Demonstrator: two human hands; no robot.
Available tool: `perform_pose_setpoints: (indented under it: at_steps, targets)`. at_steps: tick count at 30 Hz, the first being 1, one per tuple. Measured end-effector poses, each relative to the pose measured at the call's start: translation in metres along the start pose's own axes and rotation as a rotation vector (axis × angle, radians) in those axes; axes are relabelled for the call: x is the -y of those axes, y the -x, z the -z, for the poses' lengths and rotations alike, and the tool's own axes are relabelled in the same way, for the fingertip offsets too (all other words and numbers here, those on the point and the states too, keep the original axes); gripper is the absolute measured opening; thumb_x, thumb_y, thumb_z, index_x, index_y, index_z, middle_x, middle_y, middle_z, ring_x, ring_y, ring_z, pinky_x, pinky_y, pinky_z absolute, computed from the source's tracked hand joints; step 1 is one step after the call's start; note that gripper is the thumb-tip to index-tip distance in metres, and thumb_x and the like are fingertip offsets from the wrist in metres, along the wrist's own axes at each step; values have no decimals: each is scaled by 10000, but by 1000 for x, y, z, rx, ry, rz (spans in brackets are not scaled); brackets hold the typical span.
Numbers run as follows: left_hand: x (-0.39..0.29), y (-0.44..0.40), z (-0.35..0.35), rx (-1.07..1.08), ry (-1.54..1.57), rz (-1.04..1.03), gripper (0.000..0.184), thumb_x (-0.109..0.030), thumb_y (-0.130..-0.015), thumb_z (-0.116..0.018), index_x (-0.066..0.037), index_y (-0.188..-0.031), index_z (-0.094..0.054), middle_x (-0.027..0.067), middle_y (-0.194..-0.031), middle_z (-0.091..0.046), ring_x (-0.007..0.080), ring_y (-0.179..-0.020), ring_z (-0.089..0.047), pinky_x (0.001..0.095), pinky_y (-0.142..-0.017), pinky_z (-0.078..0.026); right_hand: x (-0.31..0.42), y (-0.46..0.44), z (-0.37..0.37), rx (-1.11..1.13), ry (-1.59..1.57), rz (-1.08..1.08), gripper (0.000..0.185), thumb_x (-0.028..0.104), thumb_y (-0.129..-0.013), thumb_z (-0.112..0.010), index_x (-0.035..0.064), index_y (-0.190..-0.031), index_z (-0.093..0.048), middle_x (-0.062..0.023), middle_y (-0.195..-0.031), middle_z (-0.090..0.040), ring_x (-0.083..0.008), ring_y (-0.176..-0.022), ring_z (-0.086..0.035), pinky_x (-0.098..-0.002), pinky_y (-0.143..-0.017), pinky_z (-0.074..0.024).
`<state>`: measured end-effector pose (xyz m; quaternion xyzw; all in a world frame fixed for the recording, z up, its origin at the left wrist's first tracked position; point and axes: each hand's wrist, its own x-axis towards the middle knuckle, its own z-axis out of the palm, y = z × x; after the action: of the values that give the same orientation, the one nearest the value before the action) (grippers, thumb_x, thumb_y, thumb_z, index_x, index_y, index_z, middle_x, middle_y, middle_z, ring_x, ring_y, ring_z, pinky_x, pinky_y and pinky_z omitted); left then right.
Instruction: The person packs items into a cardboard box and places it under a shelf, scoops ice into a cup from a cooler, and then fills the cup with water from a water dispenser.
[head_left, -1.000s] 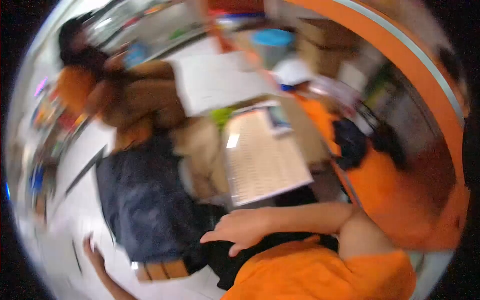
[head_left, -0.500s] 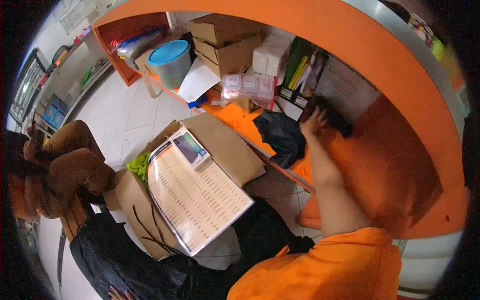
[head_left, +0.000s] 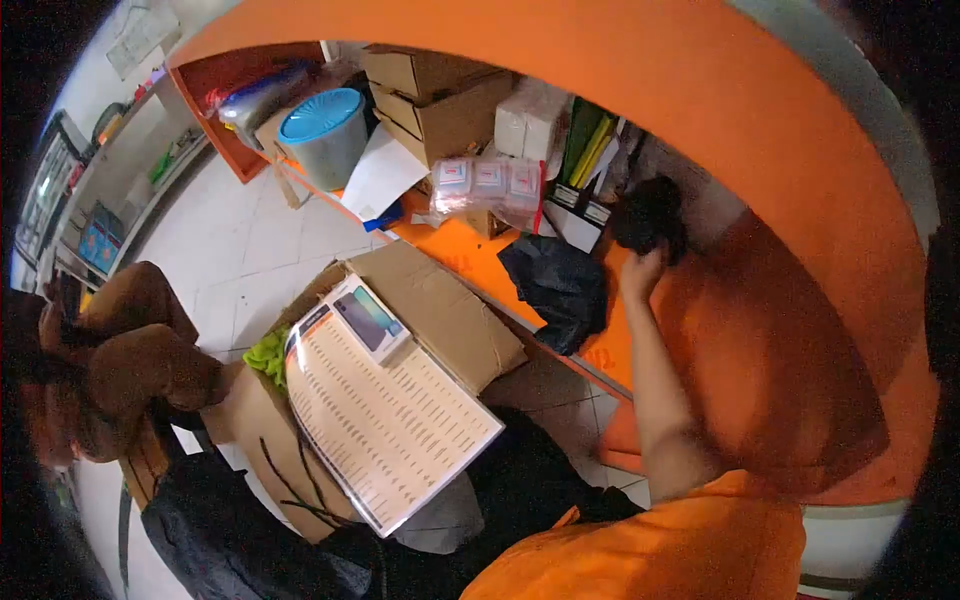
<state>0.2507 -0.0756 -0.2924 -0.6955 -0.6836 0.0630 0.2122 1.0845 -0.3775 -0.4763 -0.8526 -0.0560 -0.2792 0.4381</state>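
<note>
My right hand (head_left: 645, 270) reaches into the orange shelf at the right, its fingers closed on a black crumpled bundle (head_left: 652, 215). I cannot tell whether the bundle is cloth or plastic. Just left of this hand, a black plastic bag (head_left: 560, 285) lies on the orange shelf surface (head_left: 455, 262). Below them, a printed sheet (head_left: 390, 430) with rows of text rests on an open cardboard box (head_left: 440, 305). A phone box (head_left: 370, 318) with a phone pictured on it sits on the sheet. My left hand is out of view.
On the shelf stand a tub with a blue lid (head_left: 325, 140), stacked cardboard boxes (head_left: 455, 120), clear packets (head_left: 490, 190), white packs (head_left: 525, 125) and upright folders (head_left: 595, 150). A person in brown trousers (head_left: 150, 365) sits at the left. Green cloth (head_left: 268, 355) pokes from the box.
My right hand has closed on the black bundle and lifted it slightly off the shelf. My left hand, earlier at the bottom edge on dark fabric, has left the view.
</note>
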Motion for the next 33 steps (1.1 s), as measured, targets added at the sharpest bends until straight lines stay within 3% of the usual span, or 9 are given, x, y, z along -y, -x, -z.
perform_pose_setpoints:
  at_steps: [4, 5, 7, 11, 12, 17, 24, 29, 33]
  targets:
    - [-88, 2, 89, -294, 910, -394, 807, -565, -901, -639, -65, -1496, -423, 286, -1569, -302, 433, -1338, -442, 587, -1066, -378, 101, 99, -32, 51, -351, 193, 675, 165, -801, -720, -75, -1374, -457, -312, -1410, -469, -435, -1322, -447, -477, -1160, -300]
    - [-129, 3, 100, -386, 940, -478, 501, -254, -888, -701, 31, -1279, -571, 191, -1297, -609, 356, -1255, -534, 447, -1112, -359, 143, 135, -31, 104, -560, 258, 639, 154, -808, -715, -61, -1357, -470, -293, -1377, -500, -422, -1287, -484, -458, -1137, -334]
    - [-184, 20, 126, 153, 1584, -503, 803, -445, -799, -793, 3, -1383, -471, 154, -1416, -522, 314, -1248, -540, 450, -1051, -415, 246, 205, 15, 498, -1213, -91, 527, 149, -821, -721, -28, -1281, -533, -260, -1303, -565, -388, -1207, -565, -436, -1075, -418]
    - [-232, 23, 120, 908, 2143, -479, 1052, -213, -822, -810, -187, -1594, -95, 148, -1538, -358, 299, -1353, -438, 421, -1090, -396, 299, 295, 77, 633, -949, 931, 588, 176, -748, -778, 60, -1276, -547, -206, -1184, -605, -366, -1130, -571, -500, -982, -420]
    - [-236, 18, 117, 487, 1899, -566, 871, -1, -839, -723, -167, -1546, -242, 135, -1446, -455, 245, -1283, -501, 347, -1068, -411, 310, 300, 94, 706, -957, 941, 568, 177, -739, -781, 68, -1249, -557, -184, -1134, -615, -354, -1096, -580, -499, -954, -426]
    - [-206, 3, 72, 649, 2046, -77, 696, 160, -793, -482, -118, -1424, -389, 120, -1216, -584, 210, -1043, -612, 324, -880, -508, 300, 303, 100, 1400, -471, 1151, 471, 141, -641, -778, 71, -1090, -652, -102, -933, -620, -319, -963, -616, -449, -866, -426]
    - [-202, 4, -12, 664, 1995, 139, 751, 138, -774, -505, -135, -1460, -368, 151, -1278, -550, 250, -1037, -595, 306, -807, -491, 263, 305, 92, 1484, -153, 1043, 417, 84, -672, -730, 108, -1088, -701, -96, -1036, -599, -303, -1087, -561, -465, -915, -432]
    - [-205, 12, -16, 639, 1816, -45, 653, -2, -815, -664, -114, -1412, -427, 128, -1237, -590, 238, -1062, -602, 325, -886, -489, 287, 258, 111, 1684, 306, 1226, 769, 654, -679, -779, 219, -1302, -665, -127, -1228, -609, -351, -1246, -503, -568, -1084, -339]
    - [-217, 31, 0, 659, 1854, -162, 612, -197, -840, -795, -59, -1344, -477, 108, -1220, -613, 213, -1102, -599, 344, -944, -476, 315, 236, 122, 1709, 327, 1100, 791, 631, -742, -757, 128, -1338, -622, -201, -1054, -703, -334, -982, -665, -489, -961, -455]
